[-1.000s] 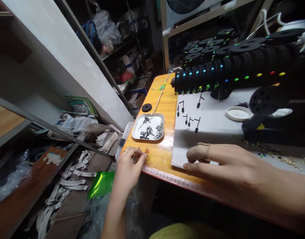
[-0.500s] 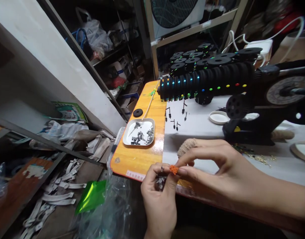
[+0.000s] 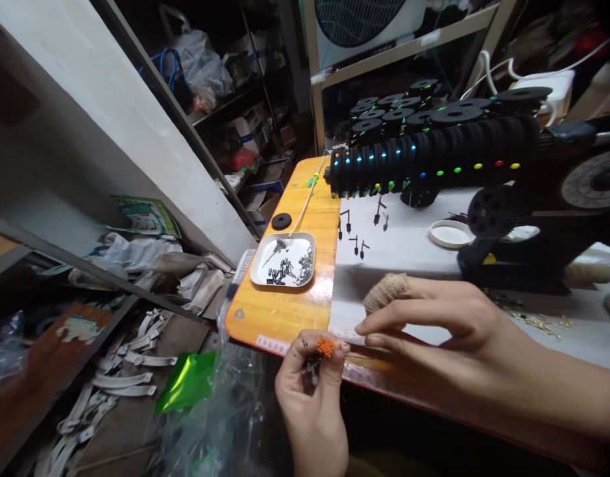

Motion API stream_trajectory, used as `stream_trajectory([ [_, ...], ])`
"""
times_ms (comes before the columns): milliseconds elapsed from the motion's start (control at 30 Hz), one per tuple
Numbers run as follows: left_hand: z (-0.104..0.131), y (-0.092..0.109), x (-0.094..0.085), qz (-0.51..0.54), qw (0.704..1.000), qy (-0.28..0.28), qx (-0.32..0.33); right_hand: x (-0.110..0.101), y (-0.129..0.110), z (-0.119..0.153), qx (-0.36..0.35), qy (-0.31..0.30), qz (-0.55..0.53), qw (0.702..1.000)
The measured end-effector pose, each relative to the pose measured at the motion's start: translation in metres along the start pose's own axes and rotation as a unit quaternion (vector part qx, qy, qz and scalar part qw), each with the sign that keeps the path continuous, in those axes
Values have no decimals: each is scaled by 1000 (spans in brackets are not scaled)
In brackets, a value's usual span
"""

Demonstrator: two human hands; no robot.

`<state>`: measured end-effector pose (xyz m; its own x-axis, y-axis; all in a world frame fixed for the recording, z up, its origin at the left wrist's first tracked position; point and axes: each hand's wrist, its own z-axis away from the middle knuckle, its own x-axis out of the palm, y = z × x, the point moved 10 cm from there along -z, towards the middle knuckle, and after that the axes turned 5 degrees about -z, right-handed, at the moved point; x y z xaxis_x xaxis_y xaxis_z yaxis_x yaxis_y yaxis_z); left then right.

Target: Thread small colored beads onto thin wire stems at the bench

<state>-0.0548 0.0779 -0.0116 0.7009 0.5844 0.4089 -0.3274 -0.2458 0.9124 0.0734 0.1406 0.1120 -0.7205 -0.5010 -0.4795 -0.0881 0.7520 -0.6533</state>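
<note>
Between the thumb and index finger of my left hand is a small cluster of orange beads, held just off the table's front edge. My right hand is a short way to the right of it, apart from the cluster. Its thumb and index fingertips come close together in a pinch; anything between them is too small to make out. Tan wrapping covers another finger of that hand. Nearby, a white tray bears small black pieces and metal bits.
A black machine shaft with ribbed discs runs across the right side. Several black discs are stacked behind it. Small black parts and a white round lid lie on white paper. A black ring rests beyond the tray.
My right hand has drawn off the orange bead cluster toward the right. My left hand has shifted slightly left with the cluster, which now shows turned another way.
</note>
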Motion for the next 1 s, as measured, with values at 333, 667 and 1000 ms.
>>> stream_trajectory([
  [333, -2, 7, -14, -13, 999, 22, 29, 11, 10, 5, 16, -54, 56, 997],
  [667, 1, -4, 4, 2, 1000, -16, 17, 7, 9, 5, 33, -14, -24, 999],
  [1000, -2, 13, 2, 54, 996, 29, 60, -5, -1, 1, 29, 15, 57, 998],
])
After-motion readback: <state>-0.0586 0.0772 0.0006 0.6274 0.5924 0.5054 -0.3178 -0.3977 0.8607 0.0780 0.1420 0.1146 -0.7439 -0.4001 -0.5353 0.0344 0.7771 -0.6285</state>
